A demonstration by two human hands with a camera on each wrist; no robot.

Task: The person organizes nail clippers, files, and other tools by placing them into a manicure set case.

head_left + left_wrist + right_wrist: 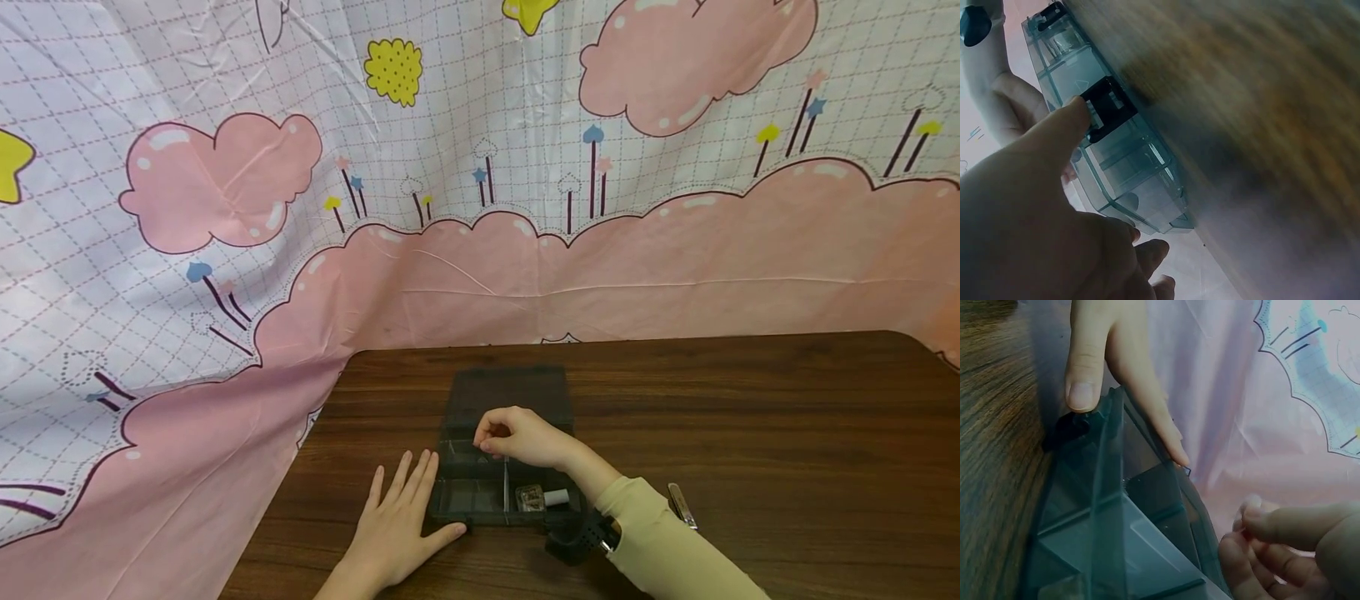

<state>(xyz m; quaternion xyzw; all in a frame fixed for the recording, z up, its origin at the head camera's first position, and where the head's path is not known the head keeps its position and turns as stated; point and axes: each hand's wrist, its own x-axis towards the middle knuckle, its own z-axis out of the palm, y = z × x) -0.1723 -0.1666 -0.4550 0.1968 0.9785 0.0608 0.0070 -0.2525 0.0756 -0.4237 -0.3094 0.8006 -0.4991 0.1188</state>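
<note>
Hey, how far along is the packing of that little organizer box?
Done: the organizer box lies open, a small bottle in one compartment. In hand: the left hand steadies the box; the right hand pinches something tiny over it. Left: a metal tool on the table.

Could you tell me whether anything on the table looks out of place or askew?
Nothing is spilled or damaged. The only stray is a small metal tool lying on the table to the right of the open box, outside its compartments.
</note>
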